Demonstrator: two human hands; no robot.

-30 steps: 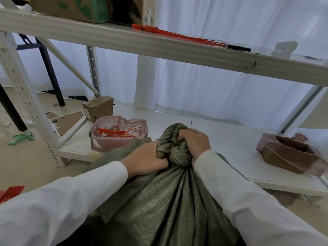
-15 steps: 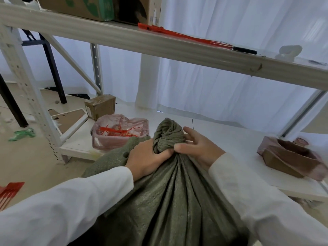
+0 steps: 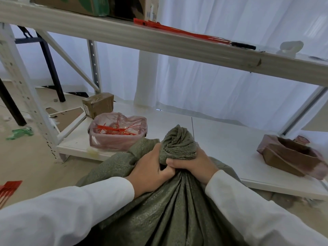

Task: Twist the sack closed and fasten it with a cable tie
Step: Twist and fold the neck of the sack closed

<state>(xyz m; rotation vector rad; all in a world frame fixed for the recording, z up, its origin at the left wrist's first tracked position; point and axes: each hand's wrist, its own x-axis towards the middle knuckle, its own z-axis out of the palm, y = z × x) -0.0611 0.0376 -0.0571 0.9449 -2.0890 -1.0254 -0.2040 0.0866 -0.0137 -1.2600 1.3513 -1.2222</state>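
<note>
Head view: the green sack stands in front of the low white shelf. The left hand and right hand both squeeze its neck tight, thumbs touching. The twisted top sticks up above both fists. Red cable ties lie in a pink bag near the shelf's left edge.

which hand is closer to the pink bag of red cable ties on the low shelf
The left hand. It grips the sack neck on the side just below the pink bag; the right hand grips the far side of the neck.

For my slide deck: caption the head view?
Both hands grip the green sack's twisted neck; no tie on yet.
</note>
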